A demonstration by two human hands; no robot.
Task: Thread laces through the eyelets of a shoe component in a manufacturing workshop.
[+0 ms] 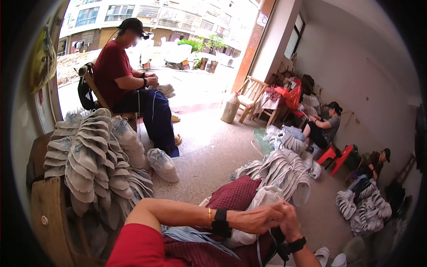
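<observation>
My left hand and my right hand meet over my lap, their fingers bent and pinched together. Whatever sits between the fingertips is too small or hidden to make out. Just beneath them lies a white shoe upper, partly covered by my left hand and forearm. Pale blue laces are spread over my lap, on dark red checked cloth. Each wrist wears a black strap, and a thin cord hangs below the hands.
Stacked pale shoe uppers rise at my left beside a wooden board. More uppers lie ahead to the right, with another pile farther right. A person in red sits by the doorway; two others sit at right near a red stool.
</observation>
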